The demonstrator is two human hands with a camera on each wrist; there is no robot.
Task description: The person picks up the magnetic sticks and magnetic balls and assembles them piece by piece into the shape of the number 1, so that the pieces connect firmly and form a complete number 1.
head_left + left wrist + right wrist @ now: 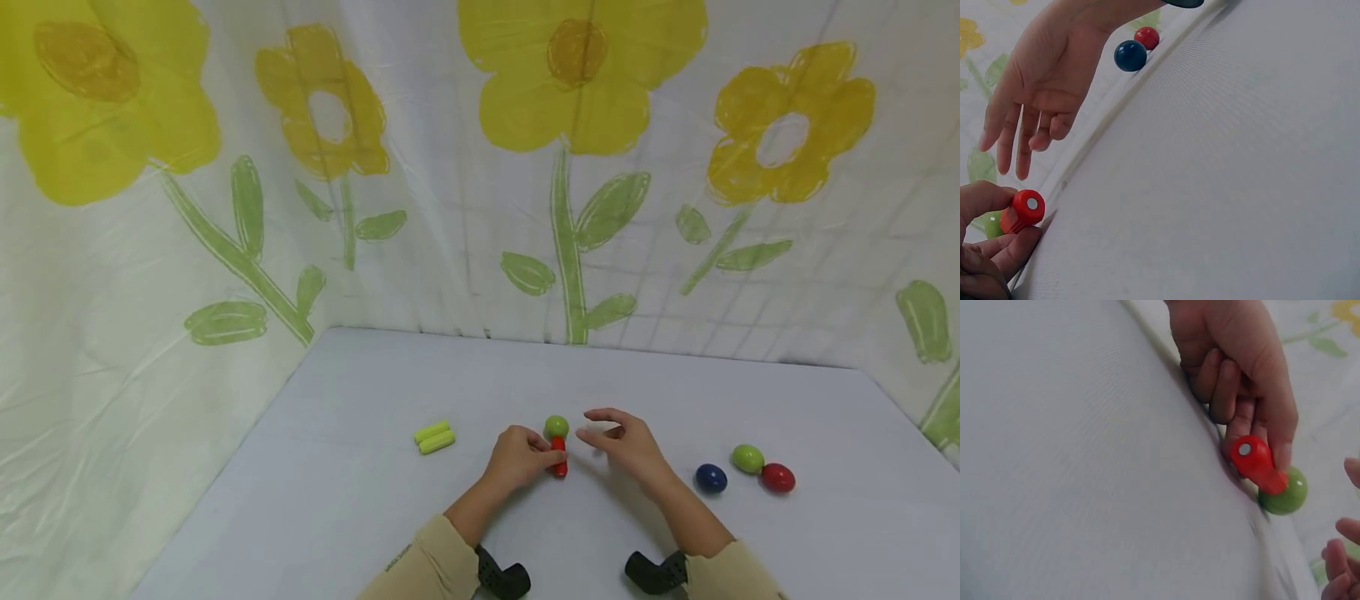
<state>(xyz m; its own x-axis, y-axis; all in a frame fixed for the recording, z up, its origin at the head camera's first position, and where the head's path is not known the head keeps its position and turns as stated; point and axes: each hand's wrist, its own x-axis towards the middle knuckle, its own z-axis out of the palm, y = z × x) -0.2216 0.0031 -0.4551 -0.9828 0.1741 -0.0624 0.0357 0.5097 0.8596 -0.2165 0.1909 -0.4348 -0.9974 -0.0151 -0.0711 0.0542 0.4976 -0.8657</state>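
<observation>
Between thumb and fingers my left hand (516, 460) pinches a short red magnetic building rod (558, 445). A pale silvery disc shows in the rod's near end in both wrist views, where the rod (1255, 459) looks thick-ended and narrower in the middle. At its far end sits a green ball (556, 426), which appears to touch it; the ball (1286, 495) also shows in the right wrist view. Just right of the ball, my right hand (628, 443) hovers with thumb and fingers apart and nothing between them.
Two yellow-green rods (434, 437) lie side by side on the white table (337, 500), left of the hands. On the right are a dark blue ball (711, 478), another green ball (747, 458) and a red ball (777, 477). A flower-printed curtain (435, 208) hangs behind the table.
</observation>
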